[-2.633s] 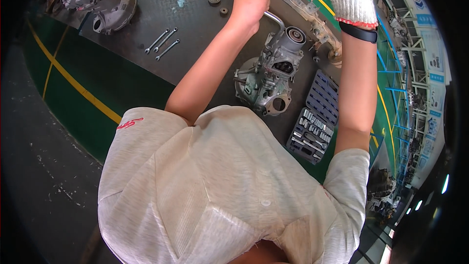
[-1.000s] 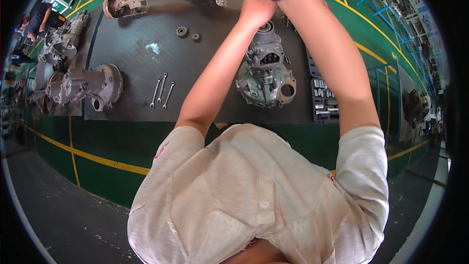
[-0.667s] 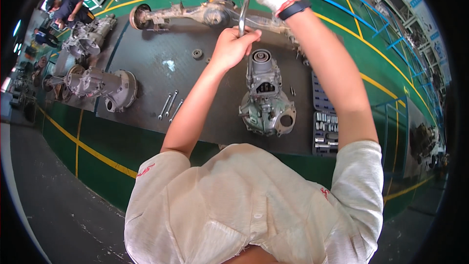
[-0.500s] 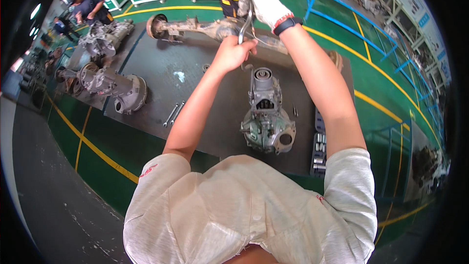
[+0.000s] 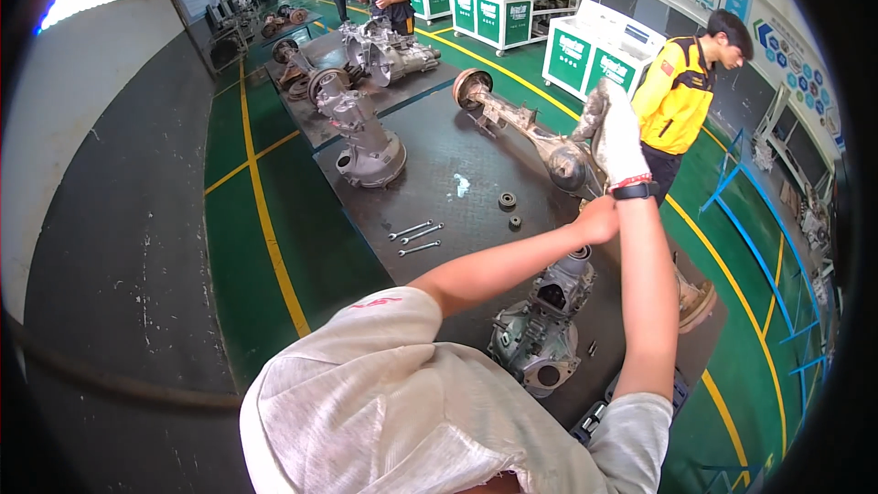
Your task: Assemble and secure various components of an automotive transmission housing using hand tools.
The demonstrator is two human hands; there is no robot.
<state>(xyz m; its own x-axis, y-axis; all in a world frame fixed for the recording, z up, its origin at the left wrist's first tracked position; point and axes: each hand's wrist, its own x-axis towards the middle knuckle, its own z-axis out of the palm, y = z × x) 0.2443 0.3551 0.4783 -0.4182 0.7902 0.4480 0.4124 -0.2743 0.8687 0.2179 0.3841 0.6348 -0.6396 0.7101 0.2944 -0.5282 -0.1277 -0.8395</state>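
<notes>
1. Grey casing [image 5: 361, 135], well apart from both hands
2. Three wrenches [image 5: 422, 235] lying side by side on dark table [image 5: 439, 187]
3. Two round gears [image 5: 508, 207], one larger, near each other
4. Engine casing [image 5: 533, 334] on table, below left forearm
5. Left hand [image 5: 599, 220] bare, partly behind right wrist; fingers hidden, cannot tell if gripping
6. Right hand [image 5: 622, 137] gloved, raised before long axle [image 5: 526, 131]; hold unclear
7. Person in yellow jacket [image 5: 681, 96] beyond

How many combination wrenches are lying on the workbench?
3, side by side on the workbench: the upper wrench, the middle wrench and the lower wrench in the picture. Others could be hidden behind the forearms.
</notes>
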